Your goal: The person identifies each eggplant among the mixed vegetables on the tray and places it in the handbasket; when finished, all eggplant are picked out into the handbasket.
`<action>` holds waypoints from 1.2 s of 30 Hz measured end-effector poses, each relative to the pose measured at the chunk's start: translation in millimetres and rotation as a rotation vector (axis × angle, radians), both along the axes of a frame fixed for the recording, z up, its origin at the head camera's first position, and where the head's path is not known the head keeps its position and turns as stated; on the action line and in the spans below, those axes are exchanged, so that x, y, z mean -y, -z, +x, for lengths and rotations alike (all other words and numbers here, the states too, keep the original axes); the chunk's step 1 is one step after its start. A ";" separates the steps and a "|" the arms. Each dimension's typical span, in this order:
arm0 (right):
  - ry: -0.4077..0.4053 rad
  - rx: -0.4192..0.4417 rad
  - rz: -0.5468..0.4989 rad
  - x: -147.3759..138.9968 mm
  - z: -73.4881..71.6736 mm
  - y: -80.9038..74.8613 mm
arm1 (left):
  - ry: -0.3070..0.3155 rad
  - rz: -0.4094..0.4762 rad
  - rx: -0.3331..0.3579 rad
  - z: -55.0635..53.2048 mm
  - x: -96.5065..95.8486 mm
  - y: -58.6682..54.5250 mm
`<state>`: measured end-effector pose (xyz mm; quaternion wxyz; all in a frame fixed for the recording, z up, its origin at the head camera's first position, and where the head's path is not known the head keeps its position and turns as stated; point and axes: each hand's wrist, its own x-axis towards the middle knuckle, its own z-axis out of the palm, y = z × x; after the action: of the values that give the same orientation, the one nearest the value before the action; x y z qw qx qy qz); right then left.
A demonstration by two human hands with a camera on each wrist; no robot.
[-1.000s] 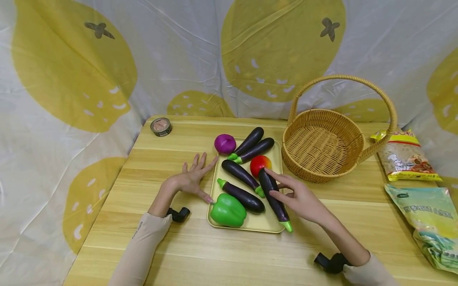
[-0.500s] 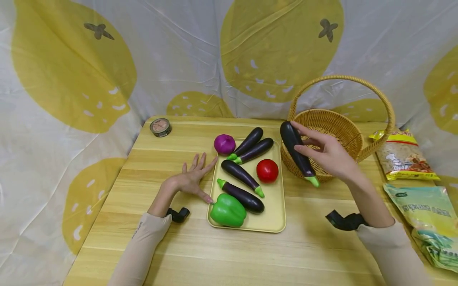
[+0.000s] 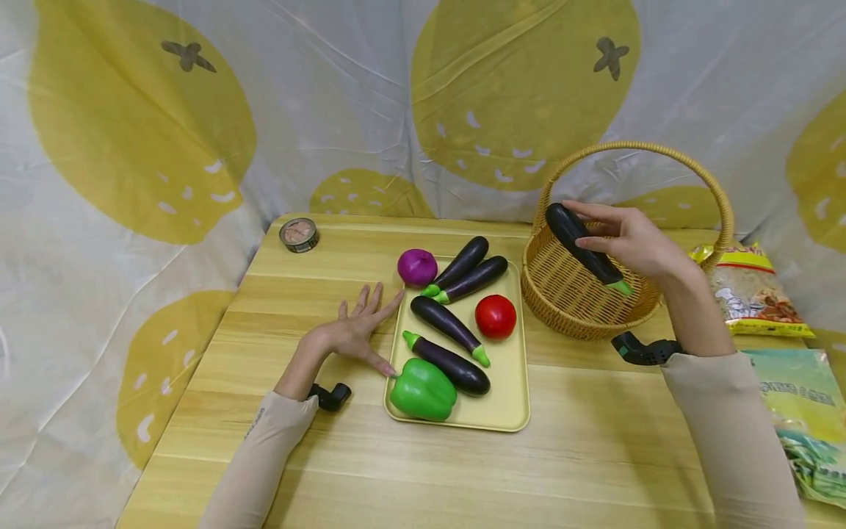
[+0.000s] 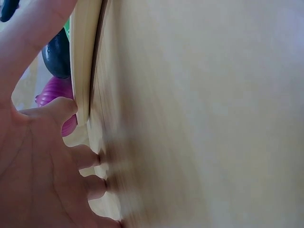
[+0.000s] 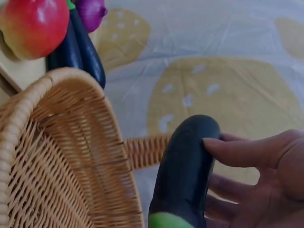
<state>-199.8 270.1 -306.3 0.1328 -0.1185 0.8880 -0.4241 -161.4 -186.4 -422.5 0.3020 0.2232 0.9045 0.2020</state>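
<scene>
fingers (image 3: 596, 211) of the right hand (image 3: 644, 239) pinch the eggplant (image 3: 588, 246), parted only by its thickness; basket (image 3: 562, 317) below them, handle (image 3: 637, 145) close by. smooth skin: a light pinch could slip. wrist near handle, might knock the basket. left hand (image 3: 344, 338): fingers splayed, gripping nothing, beside the tray (image 3: 496, 413); a nudge could shift it.

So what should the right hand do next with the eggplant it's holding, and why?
I'd probably lower the held eggplant into the wicker basket. The right hand has it pinched, and in the head view it appears across the basket's opening, with bare woven floor visible around it, so it likely has room to go down.
</scene>
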 end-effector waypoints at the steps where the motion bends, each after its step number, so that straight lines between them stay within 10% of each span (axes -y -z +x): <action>1: -0.004 0.009 0.027 -1.9 -3.2 1.7 | -0.001 0.001 0.000 -0.1 0.1 -0.1; 11: -0.017 0.106 0.157 -14.8 -35.7 20.1 | -0.003 0.001 0.003 0.8 2.2 1.2; 21: 0.145 0.297 0.118 -39.4 -69.7 48.2 | -0.008 0.002 0.002 1.5 3.0 2.4; 36: 0.283 0.315 0.062 -54.4 -81.9 70.6 | 0.001 -0.004 -0.008 1.1 1.0 1.0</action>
<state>-281.7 324.5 -376.9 0.2126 0.0793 0.8767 -0.4241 -160.3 -187.4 -423.5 0.2991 0.2239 0.9060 0.1990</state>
